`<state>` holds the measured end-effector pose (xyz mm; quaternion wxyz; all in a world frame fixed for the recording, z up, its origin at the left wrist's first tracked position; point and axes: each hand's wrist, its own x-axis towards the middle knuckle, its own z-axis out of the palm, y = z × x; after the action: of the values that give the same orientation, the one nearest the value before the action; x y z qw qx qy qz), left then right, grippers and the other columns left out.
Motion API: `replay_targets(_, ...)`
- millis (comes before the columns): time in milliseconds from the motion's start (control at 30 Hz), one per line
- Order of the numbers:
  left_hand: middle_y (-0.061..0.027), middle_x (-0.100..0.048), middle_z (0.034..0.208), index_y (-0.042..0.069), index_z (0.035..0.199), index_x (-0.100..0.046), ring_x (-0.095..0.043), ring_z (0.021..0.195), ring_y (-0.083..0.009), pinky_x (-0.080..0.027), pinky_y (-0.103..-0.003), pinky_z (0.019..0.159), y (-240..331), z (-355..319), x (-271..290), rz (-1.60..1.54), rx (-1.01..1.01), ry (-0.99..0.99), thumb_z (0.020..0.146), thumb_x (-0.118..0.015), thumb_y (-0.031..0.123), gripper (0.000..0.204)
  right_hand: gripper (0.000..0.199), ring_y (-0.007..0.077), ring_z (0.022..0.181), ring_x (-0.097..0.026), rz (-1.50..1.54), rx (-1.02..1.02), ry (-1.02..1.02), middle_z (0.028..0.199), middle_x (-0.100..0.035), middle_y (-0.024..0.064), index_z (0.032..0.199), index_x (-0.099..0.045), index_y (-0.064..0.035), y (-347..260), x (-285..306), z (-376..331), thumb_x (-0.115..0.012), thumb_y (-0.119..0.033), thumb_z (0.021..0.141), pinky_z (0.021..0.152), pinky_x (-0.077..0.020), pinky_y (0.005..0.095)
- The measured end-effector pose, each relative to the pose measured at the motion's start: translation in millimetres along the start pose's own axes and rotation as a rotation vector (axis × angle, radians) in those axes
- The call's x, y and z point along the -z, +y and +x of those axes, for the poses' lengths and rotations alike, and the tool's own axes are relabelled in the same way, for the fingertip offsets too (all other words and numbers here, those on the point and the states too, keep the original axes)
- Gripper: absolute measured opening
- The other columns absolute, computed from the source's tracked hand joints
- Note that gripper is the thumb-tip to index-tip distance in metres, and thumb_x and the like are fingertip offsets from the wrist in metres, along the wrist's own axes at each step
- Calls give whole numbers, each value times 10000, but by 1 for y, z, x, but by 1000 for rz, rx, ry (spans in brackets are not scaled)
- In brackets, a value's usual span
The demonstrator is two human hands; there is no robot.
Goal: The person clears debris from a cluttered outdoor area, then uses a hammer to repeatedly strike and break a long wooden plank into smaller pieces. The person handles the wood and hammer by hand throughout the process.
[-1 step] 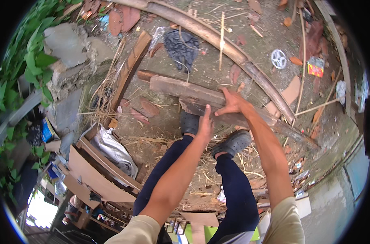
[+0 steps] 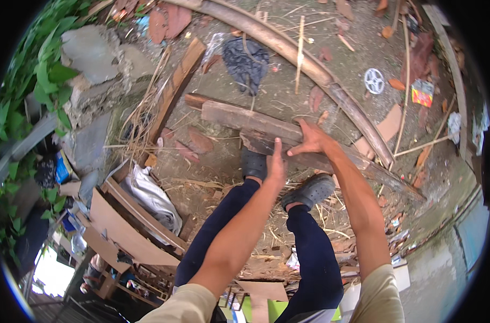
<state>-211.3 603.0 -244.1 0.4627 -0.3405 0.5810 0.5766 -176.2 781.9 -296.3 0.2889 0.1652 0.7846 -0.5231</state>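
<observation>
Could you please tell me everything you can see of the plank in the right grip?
The plank looks like weathered wood: brown-grey, rough, with long straight edges and a blunt left end. It slants from upper left to lower right, just beyond the shoes. Another board shows past its left end, and a shorter, dark piece meets its near edge. The right grip clasps it, reaching over the far edge; whether the left grip touches it is unclear.

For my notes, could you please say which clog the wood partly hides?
The left clog; wood hides its toe, while the right clog shows its toe.
</observation>
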Motion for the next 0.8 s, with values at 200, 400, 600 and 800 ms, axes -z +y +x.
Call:
replay_targets(200, -96, -461, 1456, 71, 1482, -372, -430, 1348, -242, -341, -411, 1142, -19, 47, 5, -250, -68, -91, 935, -522, 657, 815, 1254, 417, 1340, -453, 228, -116, -172, 1424, -466, 293, 1482, -354, 5, 0, 5, 19, -881, -607, 522, 1111, -377, 476)
replay_targets(400, -100, -475, 1437, 68, 1458, -399, -444, 1334, -265, -351, -437, 1128, -31, 43, -13, -431, -69, -164, 929, -503, 676, 812, 1266, 397, 1356, -448, 196, -210, -210, 1458, -455, 267, 1483, -329, 18, -6, 18, 5, -871, -623, 535, 1121, -372, 465)
replay_targets(600, -107, -508, 1407, 76, 1443, -417, -462, 1319, -275, -357, -452, 1114, -27, -28, -18, -440, -183, -272, 953, -508, 613, 732, 1254, 430, 1320, -474, -23, -101, -150, 1416, -484, 290, 1476, -346, 1, -33, 36, -47, -843, -671, 541, 1121, -375, 462)
replay_targets(800, -120, -465, 1461, 66, 1480, -360, -460, 1337, -287, -343, -461, 1133, -7, -167, -37, -397, -341, -315, 953, -493, 634, 786, 1255, 441, 1377, -382, -50, 59, 53, 1441, -425, 295, 1475, -361, -7, -112, 58, -170, -843, -676, 529, 1152, -235, 579)
